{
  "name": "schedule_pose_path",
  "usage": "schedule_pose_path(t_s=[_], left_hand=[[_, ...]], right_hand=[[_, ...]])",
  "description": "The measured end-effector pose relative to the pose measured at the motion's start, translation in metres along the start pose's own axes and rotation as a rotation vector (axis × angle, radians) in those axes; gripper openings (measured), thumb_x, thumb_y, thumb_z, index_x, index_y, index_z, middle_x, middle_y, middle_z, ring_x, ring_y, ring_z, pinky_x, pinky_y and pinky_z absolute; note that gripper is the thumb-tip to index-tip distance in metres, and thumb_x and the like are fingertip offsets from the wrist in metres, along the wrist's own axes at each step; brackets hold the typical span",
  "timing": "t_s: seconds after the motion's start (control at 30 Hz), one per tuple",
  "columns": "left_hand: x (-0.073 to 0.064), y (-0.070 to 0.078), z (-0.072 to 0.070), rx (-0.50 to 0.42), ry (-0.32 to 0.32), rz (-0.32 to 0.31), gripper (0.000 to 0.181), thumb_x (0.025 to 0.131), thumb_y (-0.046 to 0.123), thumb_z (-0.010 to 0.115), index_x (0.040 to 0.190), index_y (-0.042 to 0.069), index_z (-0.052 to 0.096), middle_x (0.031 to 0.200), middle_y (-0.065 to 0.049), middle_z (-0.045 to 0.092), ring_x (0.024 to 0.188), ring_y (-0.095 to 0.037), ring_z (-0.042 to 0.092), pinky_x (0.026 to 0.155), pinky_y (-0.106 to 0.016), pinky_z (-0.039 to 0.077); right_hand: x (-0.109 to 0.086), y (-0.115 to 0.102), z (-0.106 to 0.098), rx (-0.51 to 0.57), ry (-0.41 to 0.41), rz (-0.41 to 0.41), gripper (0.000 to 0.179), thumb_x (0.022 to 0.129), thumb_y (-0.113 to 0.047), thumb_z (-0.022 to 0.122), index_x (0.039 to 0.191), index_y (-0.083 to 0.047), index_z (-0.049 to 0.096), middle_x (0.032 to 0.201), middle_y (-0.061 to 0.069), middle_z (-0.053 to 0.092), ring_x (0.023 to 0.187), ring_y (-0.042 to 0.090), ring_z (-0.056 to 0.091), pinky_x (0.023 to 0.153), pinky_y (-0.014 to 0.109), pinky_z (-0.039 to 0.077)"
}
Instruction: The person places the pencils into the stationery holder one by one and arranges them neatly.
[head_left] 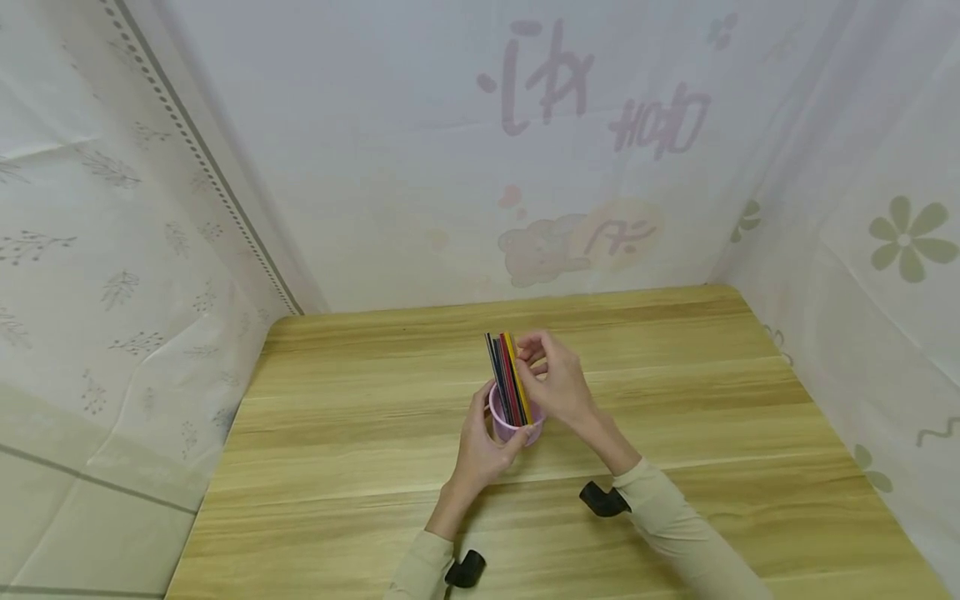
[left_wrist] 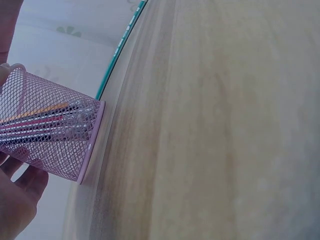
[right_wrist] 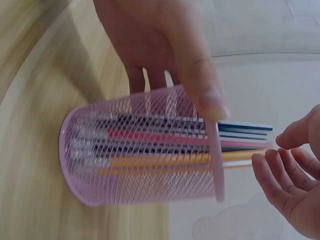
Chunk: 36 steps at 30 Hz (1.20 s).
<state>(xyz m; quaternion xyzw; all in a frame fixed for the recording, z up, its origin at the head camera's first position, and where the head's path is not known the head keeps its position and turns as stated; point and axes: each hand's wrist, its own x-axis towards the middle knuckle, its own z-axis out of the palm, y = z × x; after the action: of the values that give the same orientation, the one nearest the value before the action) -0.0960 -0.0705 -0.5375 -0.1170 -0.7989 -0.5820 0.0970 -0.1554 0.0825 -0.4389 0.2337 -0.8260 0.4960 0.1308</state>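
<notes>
A pink mesh pen holder (head_left: 516,432) stands upright on the wooden table, holding several pencils (head_left: 501,379) in black, red and yellow, among others. My left hand (head_left: 482,446) grips the holder from the left, thumb at the near rim and fingers around its far side. The holder's round base (left_wrist: 92,142) is close to the tabletop. My right hand (head_left: 558,379) is at the tops of the pencils on the right, fingers loosely bent. In the right wrist view one fingertip meets the end of the yellow pencil (right_wrist: 235,156), with the thumb apart from it.
The wooden table (head_left: 337,433) has its far edge against a printed curtain (head_left: 375,167), which also hangs at both sides. A teal strip with white marks (left_wrist: 121,47) extends from behind the holder. Black wrist mounts (head_left: 603,500) hang at both cuffs.
</notes>
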Motion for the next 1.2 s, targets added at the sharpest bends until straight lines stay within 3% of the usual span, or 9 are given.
schedule_pose_path(t_s=[0.23, 0.57, 0.73, 0.93, 1.2], left_hand=[[0.000, -0.001, 0.001, 0.008, 0.011, 0.010, 0.087, 0.082, 0.028, 0.081, 0.154, 0.015, 0.034, 0.147, -0.009, 0.050, 0.130, -0.026, 0.055, 0.108, -0.048, 0.050], [0.001, 0.001, 0.000, 0.017, 0.034, 0.011, 0.087, 0.081, 0.026, 0.082, 0.153, 0.011, 0.036, 0.145, -0.011, 0.053, 0.127, -0.028, 0.057, 0.107, -0.048, 0.051], [0.000, 0.000, 0.002, 0.013, 0.046, 0.022, 0.086, 0.080, 0.027, 0.083, 0.152, 0.011, 0.038, 0.144, -0.011, 0.053, 0.127, -0.027, 0.058, 0.106, -0.048, 0.051], [0.000, 0.000, 0.001, 0.009, 0.038, 0.026, 0.086, 0.081, 0.028, 0.083, 0.152, 0.012, 0.037, 0.146, -0.010, 0.052, 0.128, -0.028, 0.057, 0.106, -0.048, 0.051], [0.001, 0.000, 0.001, 0.003, 0.028, -0.009, 0.087, 0.080, 0.026, 0.084, 0.153, 0.012, 0.036, 0.146, -0.009, 0.051, 0.130, -0.027, 0.056, 0.109, -0.047, 0.049]], right_hand=[[-0.003, 0.015, -0.015, -0.011, 0.038, 0.037, 0.024, 0.087, 0.009, 0.067, 0.110, 0.008, 0.059, 0.093, 0.017, 0.067, 0.081, 0.025, 0.066, 0.066, 0.029, 0.062], [-0.020, 0.046, -0.032, -0.106, 0.050, 0.112, 0.022, 0.088, 0.006, 0.067, 0.109, 0.007, 0.060, 0.091, 0.014, 0.066, 0.079, 0.022, 0.065, 0.065, 0.021, 0.057], [-0.026, 0.062, -0.037, -0.085, 0.054, 0.188, 0.023, 0.087, 0.006, 0.067, 0.109, 0.006, 0.060, 0.092, 0.016, 0.066, 0.081, 0.024, 0.066, 0.065, 0.018, 0.056], [-0.033, 0.082, -0.039, -0.074, 0.028, 0.272, 0.026, 0.086, 0.005, 0.067, 0.110, 0.008, 0.059, 0.093, 0.017, 0.066, 0.081, 0.024, 0.065, 0.066, 0.016, 0.056], [-0.038, 0.102, -0.037, -0.112, -0.025, 0.318, 0.026, 0.085, 0.004, 0.069, 0.109, 0.008, 0.060, 0.093, 0.017, 0.065, 0.082, 0.024, 0.065, 0.071, 0.019, 0.057]])
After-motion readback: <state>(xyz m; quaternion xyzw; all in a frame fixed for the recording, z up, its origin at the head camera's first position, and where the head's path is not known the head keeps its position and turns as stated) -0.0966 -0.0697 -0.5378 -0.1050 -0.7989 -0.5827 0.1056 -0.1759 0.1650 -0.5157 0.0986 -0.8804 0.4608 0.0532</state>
